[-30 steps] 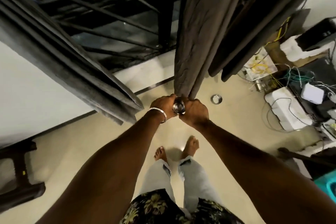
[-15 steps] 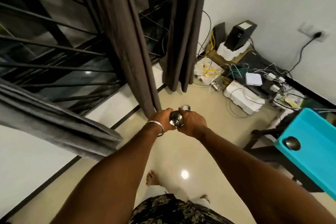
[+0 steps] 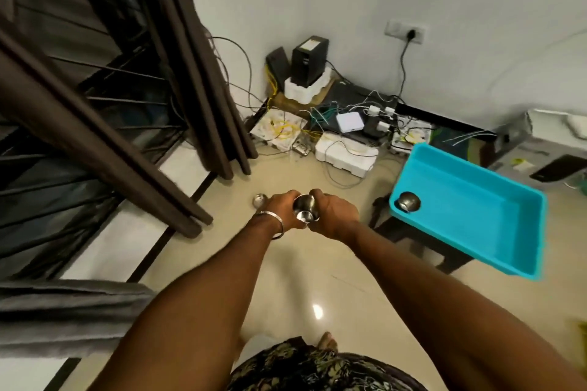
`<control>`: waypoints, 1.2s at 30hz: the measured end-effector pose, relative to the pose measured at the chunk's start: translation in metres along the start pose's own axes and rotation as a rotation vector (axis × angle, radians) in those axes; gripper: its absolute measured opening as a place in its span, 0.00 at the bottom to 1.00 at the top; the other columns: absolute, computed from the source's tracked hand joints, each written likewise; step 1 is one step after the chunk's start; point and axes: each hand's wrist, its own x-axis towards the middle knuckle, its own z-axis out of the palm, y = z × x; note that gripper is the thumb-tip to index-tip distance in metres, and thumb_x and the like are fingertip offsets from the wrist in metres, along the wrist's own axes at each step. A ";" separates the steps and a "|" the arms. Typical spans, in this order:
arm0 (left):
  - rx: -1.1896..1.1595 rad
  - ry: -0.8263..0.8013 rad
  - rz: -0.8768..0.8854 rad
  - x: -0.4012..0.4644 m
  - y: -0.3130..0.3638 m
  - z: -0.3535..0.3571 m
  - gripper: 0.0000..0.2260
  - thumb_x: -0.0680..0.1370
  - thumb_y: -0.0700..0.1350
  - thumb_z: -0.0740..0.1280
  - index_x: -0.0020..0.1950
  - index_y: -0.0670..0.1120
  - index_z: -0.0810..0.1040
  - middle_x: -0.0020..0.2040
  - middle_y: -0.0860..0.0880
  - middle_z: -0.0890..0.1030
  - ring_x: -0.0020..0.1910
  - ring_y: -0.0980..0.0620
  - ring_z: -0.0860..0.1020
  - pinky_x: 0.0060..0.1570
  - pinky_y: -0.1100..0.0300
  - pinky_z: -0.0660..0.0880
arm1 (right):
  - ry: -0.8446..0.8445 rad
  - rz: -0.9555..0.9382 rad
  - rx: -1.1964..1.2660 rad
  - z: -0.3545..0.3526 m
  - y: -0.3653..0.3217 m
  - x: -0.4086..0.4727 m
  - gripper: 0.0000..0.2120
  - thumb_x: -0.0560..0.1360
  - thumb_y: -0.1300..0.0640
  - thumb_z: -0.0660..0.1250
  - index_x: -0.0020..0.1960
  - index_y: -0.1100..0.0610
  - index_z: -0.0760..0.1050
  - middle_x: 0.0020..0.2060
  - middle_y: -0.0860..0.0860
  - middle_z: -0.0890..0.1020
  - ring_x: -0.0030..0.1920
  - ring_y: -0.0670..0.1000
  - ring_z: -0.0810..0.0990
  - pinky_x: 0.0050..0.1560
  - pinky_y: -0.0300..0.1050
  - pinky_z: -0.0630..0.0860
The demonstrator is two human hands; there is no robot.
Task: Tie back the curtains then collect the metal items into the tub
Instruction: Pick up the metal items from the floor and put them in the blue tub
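The person stands on the pale floor (image 3: 317,279) with both forearms stretched forward. The left hand (image 3: 281,209) and the right hand (image 3: 333,213) meet in the middle of the view, and both close around one small steel cup (image 3: 305,208). The fingers of each hand are pressed on its sides, so the cup is clamped between the two hands. Its open mouth looks toward the camera, so its long axis runs roughly from the person outward, a little tilted.

Just beyond the left hand, a second small metal bowl (image 3: 259,199) lies on the floor, close to the foot of the dark curtains (image 3: 203,98).

The blue tub (image 3: 470,219) is to the right of the hands, near but not touching them, and it seems to rest on a dark stool. One metal bowl (image 3: 409,201) already lies inside, in the corner nearest to the hands.

The coming move probably turns on this: the tub lies to the right of the grip, and the right hand is nearer to it. So the cup likely goes rightward over the near left rim, and the right hand alone could carry it. The bowl on the floor remains to collect.
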 end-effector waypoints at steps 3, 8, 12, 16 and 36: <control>0.032 -0.038 0.062 0.021 0.046 0.023 0.31 0.64 0.54 0.78 0.65 0.52 0.73 0.58 0.49 0.82 0.57 0.44 0.79 0.56 0.50 0.76 | 0.032 0.059 0.033 -0.012 0.050 -0.013 0.23 0.73 0.49 0.69 0.63 0.54 0.67 0.54 0.54 0.81 0.51 0.57 0.80 0.47 0.52 0.79; 0.066 -0.096 0.154 0.054 0.114 0.060 0.30 0.65 0.53 0.78 0.66 0.52 0.73 0.60 0.47 0.81 0.58 0.43 0.79 0.57 0.50 0.76 | 0.096 0.161 0.079 -0.028 0.123 -0.028 0.23 0.72 0.50 0.71 0.63 0.54 0.67 0.54 0.53 0.81 0.51 0.55 0.81 0.48 0.49 0.78; 0.124 -0.157 0.241 0.088 0.162 0.081 0.29 0.66 0.53 0.77 0.64 0.52 0.74 0.59 0.47 0.81 0.57 0.43 0.79 0.57 0.49 0.77 | 0.147 0.285 0.166 -0.037 0.173 -0.030 0.22 0.72 0.50 0.71 0.62 0.52 0.68 0.53 0.51 0.81 0.51 0.55 0.81 0.49 0.50 0.77; 0.144 -0.196 0.308 0.130 0.205 0.099 0.28 0.66 0.56 0.75 0.64 0.54 0.74 0.58 0.49 0.82 0.54 0.44 0.80 0.56 0.50 0.77 | 0.196 0.369 0.222 -0.049 0.223 -0.020 0.23 0.71 0.48 0.71 0.61 0.51 0.68 0.55 0.52 0.80 0.52 0.58 0.80 0.51 0.54 0.78; 0.168 -0.335 0.306 0.330 0.303 0.180 0.21 0.75 0.49 0.71 0.62 0.48 0.65 0.51 0.43 0.81 0.48 0.43 0.81 0.47 0.54 0.74 | 0.157 0.617 0.582 -0.056 0.400 0.100 0.24 0.67 0.50 0.71 0.61 0.51 0.69 0.56 0.52 0.76 0.56 0.56 0.77 0.53 0.54 0.75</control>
